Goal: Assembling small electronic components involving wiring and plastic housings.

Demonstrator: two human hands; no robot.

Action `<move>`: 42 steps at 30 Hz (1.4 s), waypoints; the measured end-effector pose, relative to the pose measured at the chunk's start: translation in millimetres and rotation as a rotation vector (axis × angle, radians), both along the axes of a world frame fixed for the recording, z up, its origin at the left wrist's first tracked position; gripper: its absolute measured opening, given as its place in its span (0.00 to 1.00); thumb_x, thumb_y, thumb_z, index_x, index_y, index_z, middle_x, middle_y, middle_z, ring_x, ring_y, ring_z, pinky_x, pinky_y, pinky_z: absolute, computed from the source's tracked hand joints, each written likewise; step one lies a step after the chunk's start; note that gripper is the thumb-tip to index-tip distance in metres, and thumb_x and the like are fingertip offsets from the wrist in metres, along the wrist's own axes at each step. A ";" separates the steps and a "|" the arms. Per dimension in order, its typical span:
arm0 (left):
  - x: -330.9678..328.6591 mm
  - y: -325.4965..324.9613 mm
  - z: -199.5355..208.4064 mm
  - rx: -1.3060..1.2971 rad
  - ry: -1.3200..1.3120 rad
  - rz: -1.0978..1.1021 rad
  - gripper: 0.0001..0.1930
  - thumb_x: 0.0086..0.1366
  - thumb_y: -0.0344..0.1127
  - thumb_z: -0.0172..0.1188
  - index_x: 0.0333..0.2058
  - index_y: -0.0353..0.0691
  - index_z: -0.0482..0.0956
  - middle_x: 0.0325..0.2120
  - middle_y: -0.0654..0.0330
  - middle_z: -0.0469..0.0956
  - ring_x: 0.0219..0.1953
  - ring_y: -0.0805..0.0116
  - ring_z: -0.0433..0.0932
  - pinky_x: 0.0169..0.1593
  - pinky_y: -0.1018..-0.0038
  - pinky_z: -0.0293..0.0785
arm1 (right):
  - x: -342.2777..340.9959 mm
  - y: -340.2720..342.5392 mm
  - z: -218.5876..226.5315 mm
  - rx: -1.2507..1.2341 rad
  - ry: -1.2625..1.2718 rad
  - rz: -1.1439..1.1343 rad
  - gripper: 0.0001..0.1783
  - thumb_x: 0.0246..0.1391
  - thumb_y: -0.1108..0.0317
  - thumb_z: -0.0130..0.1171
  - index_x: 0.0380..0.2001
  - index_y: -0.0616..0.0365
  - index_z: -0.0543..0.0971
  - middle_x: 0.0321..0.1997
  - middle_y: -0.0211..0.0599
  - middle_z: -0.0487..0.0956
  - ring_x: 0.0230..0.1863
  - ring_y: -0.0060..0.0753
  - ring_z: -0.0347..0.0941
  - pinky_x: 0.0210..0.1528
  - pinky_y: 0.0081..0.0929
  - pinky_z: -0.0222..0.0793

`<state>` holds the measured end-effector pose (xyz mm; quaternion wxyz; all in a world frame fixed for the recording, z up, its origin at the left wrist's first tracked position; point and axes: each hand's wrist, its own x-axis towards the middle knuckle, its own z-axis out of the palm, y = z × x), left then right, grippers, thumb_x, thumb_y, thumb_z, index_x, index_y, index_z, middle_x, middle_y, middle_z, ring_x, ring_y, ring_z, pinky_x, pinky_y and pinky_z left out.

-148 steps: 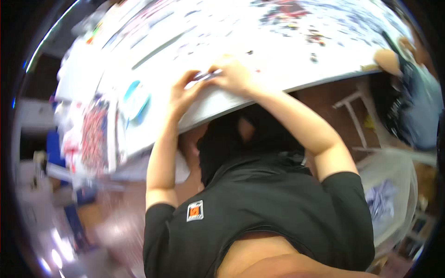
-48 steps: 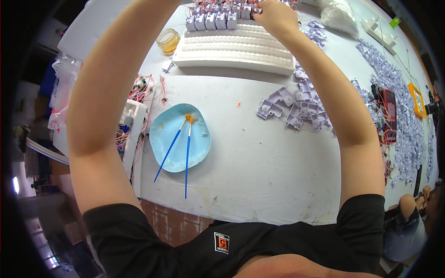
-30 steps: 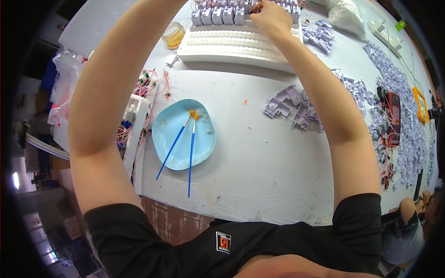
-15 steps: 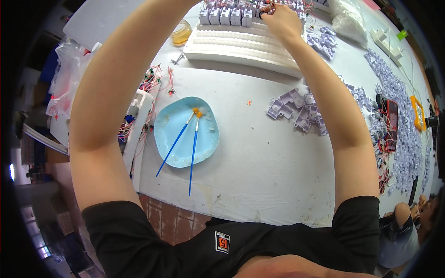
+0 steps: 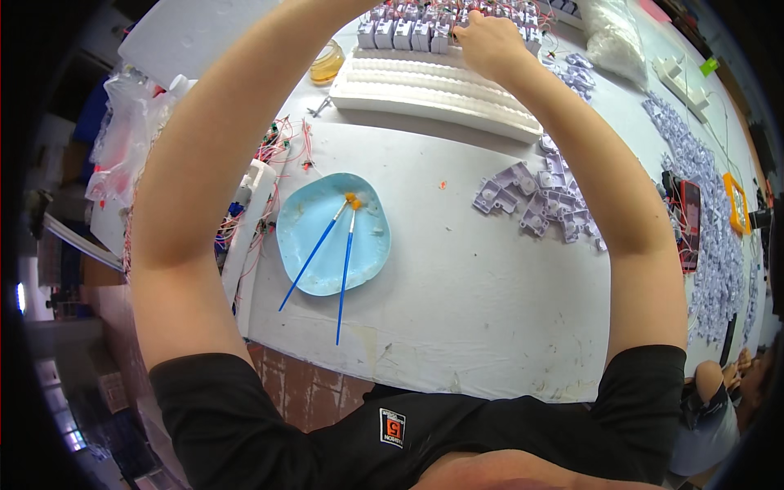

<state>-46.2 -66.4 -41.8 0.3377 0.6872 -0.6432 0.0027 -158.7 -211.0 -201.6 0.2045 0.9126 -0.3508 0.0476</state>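
Note:
My right hand [image 5: 493,46] is over the right part of a row of pale grey-purple plastic housings [image 5: 402,36] with red wires. Its fingers are curled together among the housings and wires; whatever they pinch is too small and hidden to name. The housings stand on the far part of a ridged white foam tray [image 5: 433,91]. My left forearm reaches up past the upper edge of the picture, so the left hand is out of sight.
Two blue-handled brushes [image 5: 345,269] rest on a light-blue dish [image 5: 296,220]. Behind it stands a glass jar of amber liquid [image 5: 327,65]. Loose plastic housings [image 5: 539,200] lie right, with a larger heap [image 5: 719,245] beyond, near a phone [image 5: 691,224]. A person [image 5: 710,416] sits at lower right.
My right hand has shifted slightly down and left against the housings, its fingers lower among them. The whole view has moved a little, and the right elbow sits farther right.

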 end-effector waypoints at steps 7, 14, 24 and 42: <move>4.4 -7.6 2.7 0.010 0.000 -0.009 0.18 0.56 0.38 0.64 0.44 0.35 0.85 0.31 0.48 0.85 0.33 0.64 0.84 0.42 0.69 0.78 | -0.7 -22.0 -4.0 -0.171 0.008 0.168 0.08 0.47 0.67 0.58 0.23 0.52 0.85 0.27 0.42 0.83 0.33 0.41 0.82 0.35 0.39 0.77; -4.5 2.6 7.2 0.023 -0.010 0.012 0.19 0.57 0.40 0.64 0.44 0.35 0.85 0.32 0.48 0.85 0.35 0.63 0.85 0.45 0.70 0.78 | -10.4 -17.1 10.6 0.033 -0.316 0.175 0.10 0.50 0.70 0.54 0.28 0.57 0.84 0.28 0.49 0.82 0.36 0.51 0.81 0.41 0.45 0.76; 1.9 -6.2 -2.8 0.035 0.027 -0.016 0.18 0.58 0.39 0.64 0.43 0.34 0.85 0.29 0.51 0.85 0.31 0.67 0.84 0.39 0.70 0.79 | 2.5 -30.0 -34.1 0.386 -0.909 0.026 0.22 0.55 0.59 0.62 0.52 0.53 0.79 0.36 0.37 0.86 0.38 0.43 0.83 0.45 0.36 0.75; 5.7 -2.1 -2.3 -0.008 0.004 -0.047 0.19 0.55 0.38 0.62 0.44 0.35 0.85 0.31 0.49 0.85 0.32 0.62 0.85 0.42 0.70 0.79 | 2.4 -6.0 -33.8 0.345 -0.908 -0.130 0.19 0.47 0.55 0.64 0.42 0.47 0.86 0.35 0.34 0.86 0.38 0.40 0.82 0.44 0.34 0.76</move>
